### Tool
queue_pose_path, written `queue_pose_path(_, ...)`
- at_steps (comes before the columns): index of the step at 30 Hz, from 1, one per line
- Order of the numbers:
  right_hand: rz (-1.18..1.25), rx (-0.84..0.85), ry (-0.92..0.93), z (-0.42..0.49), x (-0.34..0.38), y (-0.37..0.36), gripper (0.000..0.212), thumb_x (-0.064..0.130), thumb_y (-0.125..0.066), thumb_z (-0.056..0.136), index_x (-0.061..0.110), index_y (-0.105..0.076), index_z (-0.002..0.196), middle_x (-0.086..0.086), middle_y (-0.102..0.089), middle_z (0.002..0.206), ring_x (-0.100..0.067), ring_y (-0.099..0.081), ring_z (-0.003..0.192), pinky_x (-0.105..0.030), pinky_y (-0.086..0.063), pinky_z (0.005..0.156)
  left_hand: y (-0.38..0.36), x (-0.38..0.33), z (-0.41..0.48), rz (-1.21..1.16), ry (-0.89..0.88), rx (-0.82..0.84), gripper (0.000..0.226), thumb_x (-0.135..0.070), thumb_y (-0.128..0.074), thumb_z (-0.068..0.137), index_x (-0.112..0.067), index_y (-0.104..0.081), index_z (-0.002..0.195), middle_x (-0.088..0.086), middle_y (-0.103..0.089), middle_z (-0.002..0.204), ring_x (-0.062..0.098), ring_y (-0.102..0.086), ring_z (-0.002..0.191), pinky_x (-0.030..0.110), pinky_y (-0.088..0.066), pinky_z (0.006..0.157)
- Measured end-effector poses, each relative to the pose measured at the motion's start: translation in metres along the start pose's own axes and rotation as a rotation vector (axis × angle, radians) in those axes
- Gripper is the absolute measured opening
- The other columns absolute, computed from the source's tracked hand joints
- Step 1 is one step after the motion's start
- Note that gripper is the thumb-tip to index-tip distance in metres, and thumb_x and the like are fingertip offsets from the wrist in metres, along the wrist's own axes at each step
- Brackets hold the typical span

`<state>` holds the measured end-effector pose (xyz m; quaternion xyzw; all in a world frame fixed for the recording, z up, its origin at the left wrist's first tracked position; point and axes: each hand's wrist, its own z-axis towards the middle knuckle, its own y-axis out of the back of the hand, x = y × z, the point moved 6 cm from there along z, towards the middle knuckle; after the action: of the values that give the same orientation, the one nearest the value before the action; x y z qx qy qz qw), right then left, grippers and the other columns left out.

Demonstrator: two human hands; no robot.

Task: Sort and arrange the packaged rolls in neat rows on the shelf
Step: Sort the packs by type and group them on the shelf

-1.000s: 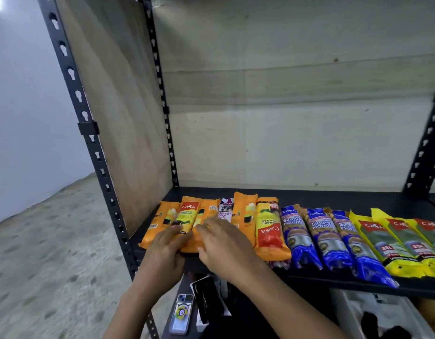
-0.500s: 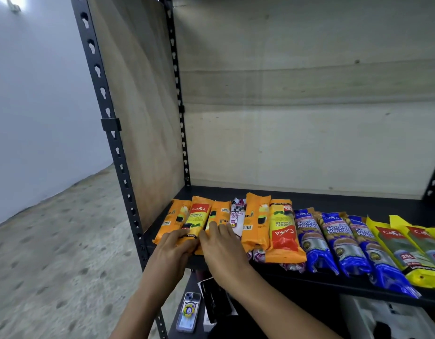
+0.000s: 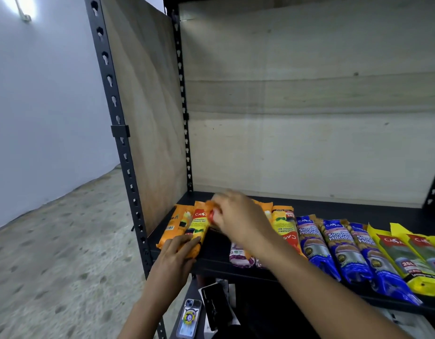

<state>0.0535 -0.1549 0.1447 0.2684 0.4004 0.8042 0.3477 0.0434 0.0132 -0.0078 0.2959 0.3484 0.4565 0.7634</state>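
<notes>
Packaged rolls lie side by side on the black shelf (image 3: 358, 211): orange ones on the left, three blue rolls (image 3: 338, 245) in the middle, and yellow-green rolls (image 3: 404, 255) on the right. My left hand (image 3: 177, 255) holds the near end of the second orange roll (image 3: 198, 225), next to the leftmost orange roll (image 3: 175, 226). My right hand (image 3: 236, 216) is closed on a blurred orange roll (image 3: 209, 209), raised over a bare gap in the row. A white-and-purple pack (image 3: 238, 256) lies under my right wrist. Another orange roll (image 3: 282, 223) lies right of my right hand.
A perforated black post (image 3: 118, 133) and a plywood side panel (image 3: 150, 118) bound the shelf on the left, with a plywood back behind. Two phones (image 3: 189, 316) lie on the level below. The back half of the shelf holds nothing. Concrete floor is at the left.
My right hand has moved up and back with the third orange roll, leaving a gap in the row. My left hand stays at the near ends of the left rolls. The view has shifted left.
</notes>
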Motion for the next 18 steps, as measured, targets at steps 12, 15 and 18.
queue_pose_path(12, 0.384, 0.470, -0.365, 0.107, -0.068, 0.009, 0.037, 0.023, -0.065, 0.095, 0.014, -0.059, 0.131, -0.007, -0.065, 0.121, -0.023, -0.060, 0.107, -0.033, -0.050, 0.077, 0.004, 0.007, 0.004, -0.050, 0.039, 0.017, 0.057, -0.019, -0.071, 0.087, -0.040, -0.053, 0.137, -0.018, -0.049, 0.135, 0.008, -0.043, 0.123, 0.024, -0.041, 0.098)
queue_pose_path(15, 0.455, 0.519, -0.436, 0.124, -0.091, -0.008, 0.037, 0.023, -0.066, 0.094, 0.013, -0.059, 0.129, -0.005, -0.066, 0.110, -0.020, -0.060, 0.100, -0.032, -0.052, 0.076, 0.003, 0.008, 0.005, -0.063, 0.048, 0.018, 0.058, -0.019, -0.072, 0.087, -0.042, -0.053, 0.137, -0.019, -0.048, 0.135, 0.006, -0.041, 0.123, 0.022, -0.038, 0.099)
queue_pose_path(18, 0.429, 0.587, -0.506, 0.127, -0.114, -0.048, 0.035, 0.025, -0.066, 0.094, 0.013, -0.058, 0.126, -0.009, -0.066, 0.116, -0.022, -0.061, 0.104, -0.037, -0.053, 0.088, 0.002, 0.008, 0.005, -0.054, 0.045, 0.024, 0.056, -0.020, -0.071, 0.088, -0.041, -0.053, 0.137, -0.017, -0.048, 0.135, 0.008, -0.042, 0.122, 0.025, -0.043, 0.096)
